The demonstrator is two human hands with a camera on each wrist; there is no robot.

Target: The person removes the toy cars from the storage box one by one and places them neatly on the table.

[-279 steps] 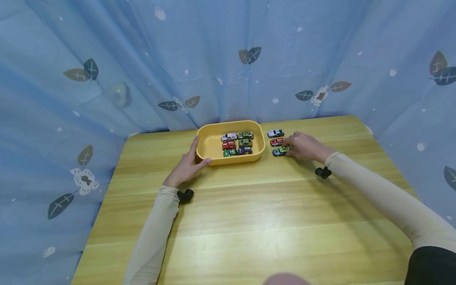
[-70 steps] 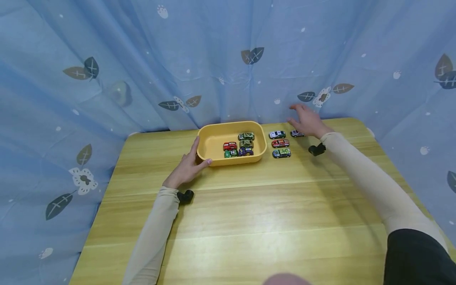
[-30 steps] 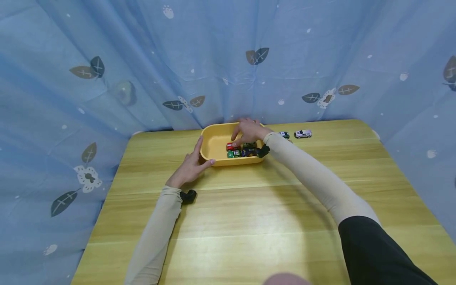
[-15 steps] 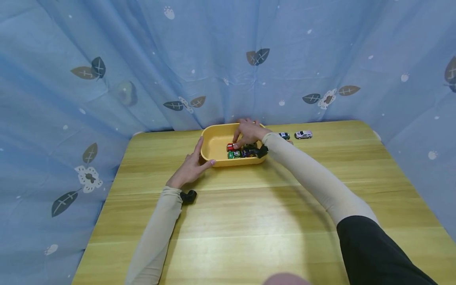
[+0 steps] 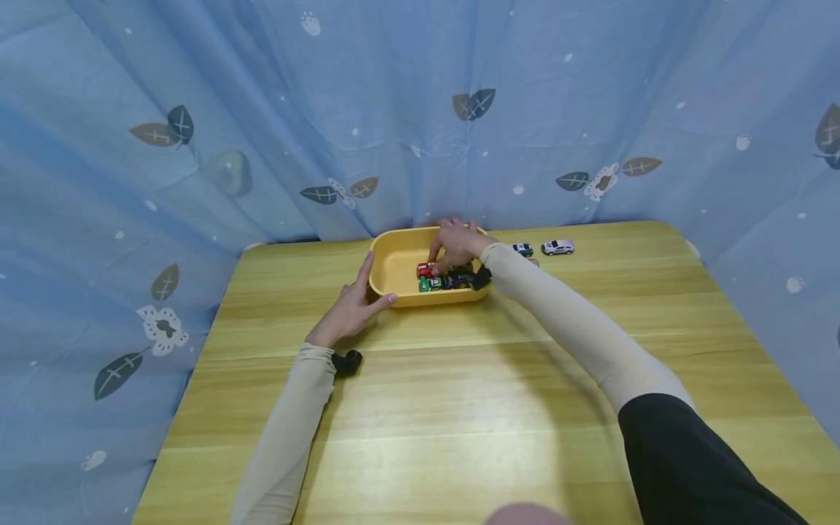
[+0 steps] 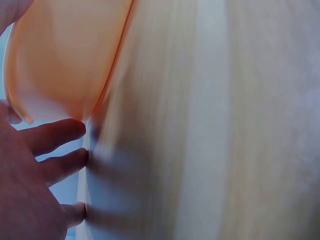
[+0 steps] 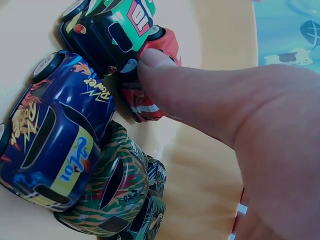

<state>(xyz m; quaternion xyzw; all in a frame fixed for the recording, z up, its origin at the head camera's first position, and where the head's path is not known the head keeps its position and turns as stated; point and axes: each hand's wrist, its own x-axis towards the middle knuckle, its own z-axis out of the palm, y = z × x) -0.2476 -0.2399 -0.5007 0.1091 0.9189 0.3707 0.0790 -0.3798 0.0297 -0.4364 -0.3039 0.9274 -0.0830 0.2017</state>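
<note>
A yellow plastic bin (image 5: 397, 262) stands at the back of the table. My left hand (image 5: 349, 310) rests on its left end, index finger along the wall and thumb at the front corner; the left wrist view shows the fingers spread. Inside the bin, my right hand (image 5: 456, 242) pinches a red toy car (image 5: 425, 270), thumb on its side; the other fingertips are hidden. Beside it sit a green toy car (image 7: 116, 37), a dark blue toy car (image 7: 57, 132) and a tiger-striped camouflage toy car (image 7: 111, 192). Another dark green car (image 7: 150, 220) is partly covered.
Right of the bin on the wooden table (image 5: 433, 408) are a white toy car (image 5: 558, 247) and a white-and-green one (image 5: 523, 249). The right forearm hides most of the other cars there. A blue curtain (image 5: 407, 131) hangs behind the table.
A white car has gone from the bin to the table's right side. My right hand has come back left into the bin, at the red car. The left hand stays at the bin.
</note>
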